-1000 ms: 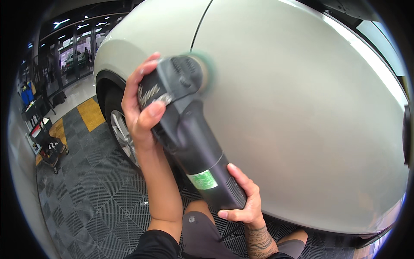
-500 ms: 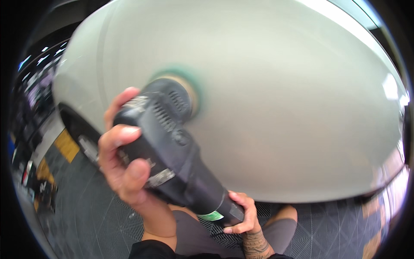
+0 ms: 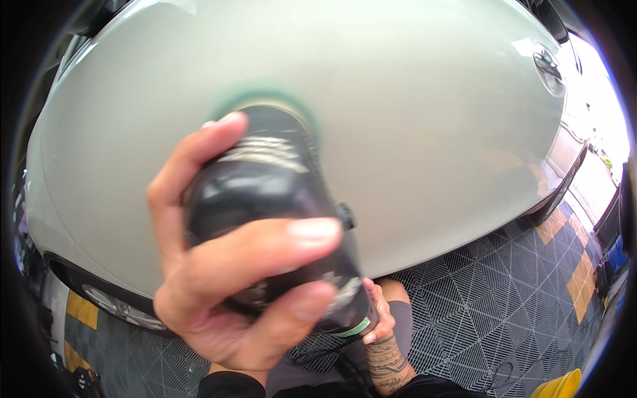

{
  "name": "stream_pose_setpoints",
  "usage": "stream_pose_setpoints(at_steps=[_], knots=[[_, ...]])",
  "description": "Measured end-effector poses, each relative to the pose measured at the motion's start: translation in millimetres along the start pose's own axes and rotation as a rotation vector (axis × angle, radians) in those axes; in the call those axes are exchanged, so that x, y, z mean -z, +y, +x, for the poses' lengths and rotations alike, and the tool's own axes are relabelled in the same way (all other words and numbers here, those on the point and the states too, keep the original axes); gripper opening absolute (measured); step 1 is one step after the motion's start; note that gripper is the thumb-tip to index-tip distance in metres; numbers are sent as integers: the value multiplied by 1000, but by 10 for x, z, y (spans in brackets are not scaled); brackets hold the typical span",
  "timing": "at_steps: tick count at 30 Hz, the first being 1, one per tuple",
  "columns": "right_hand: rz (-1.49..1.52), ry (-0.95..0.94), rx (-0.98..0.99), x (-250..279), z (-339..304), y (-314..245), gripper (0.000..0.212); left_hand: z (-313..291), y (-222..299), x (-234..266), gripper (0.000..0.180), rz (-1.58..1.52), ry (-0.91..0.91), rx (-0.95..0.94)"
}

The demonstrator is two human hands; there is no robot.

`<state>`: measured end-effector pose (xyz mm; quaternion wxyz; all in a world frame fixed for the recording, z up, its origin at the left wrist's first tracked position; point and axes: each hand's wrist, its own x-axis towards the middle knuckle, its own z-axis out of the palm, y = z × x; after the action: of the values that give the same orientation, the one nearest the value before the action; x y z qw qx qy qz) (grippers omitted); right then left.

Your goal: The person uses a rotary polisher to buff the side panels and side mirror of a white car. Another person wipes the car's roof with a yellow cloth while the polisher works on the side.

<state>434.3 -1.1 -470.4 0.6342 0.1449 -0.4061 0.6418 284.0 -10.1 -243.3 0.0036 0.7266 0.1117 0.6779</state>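
Only the head view here, so everything comes off that one. It's a very close shot looking down over a black polisher (image 3: 279, 219) that fills the middle of the frame. The left hand (image 3: 225, 278) is wrapped over the machine's head, thumb across the near side and fingers curled round the far side, so that grip is closed tight on the polisher body. The right hand (image 3: 378, 315) sits lower down, at the tail end of the tool, with a tattooed wrist showing below it; that grip is also closed around the handle, just by a small green label. A dark cord (image 3: 332, 361) hangs from the back end of the tool down near the person's lap.

The polisher's green pad (image 3: 262, 99) is blurred and peeks out past the fingers, pressed flat against the pale grey-white car panel (image 3: 411, 119). The panel curves across nearly the whole upper picture, glossy with soft reflections, and there's a round badge (image 3: 549, 66) up at the far right of it.

Below the car you can see a wheel (image 3: 119, 306) at lower left, and the floor (image 3: 504, 298) is dark grey ribbed tiles with a few yellow-orange tiles (image 3: 584, 278) mixed in. A yellow bucket-like thing (image 3: 557, 386) pokes in at the bottom right corner, well apart from the hands.
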Motion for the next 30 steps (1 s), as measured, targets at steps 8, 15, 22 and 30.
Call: stream_pose_setpoints(at_steps=[8, 15, 22, 30], knots=[[9, 191, 8, 508, -381, -372, 112, 224, 143, -953, 21, 125, -133, -153], [-178, 285, -50, 630, -619, -655, 112, 254, 193, -1652, 7, 39, -137, -128], [-322, 341, -59, 598, -717, -820, 112, 104, 161, -1692, 7, 34, -167, -134], [-317, 299, -168, 436, -518, -236, 112, -32, 109, -622, 7, 124, -30, -94]])
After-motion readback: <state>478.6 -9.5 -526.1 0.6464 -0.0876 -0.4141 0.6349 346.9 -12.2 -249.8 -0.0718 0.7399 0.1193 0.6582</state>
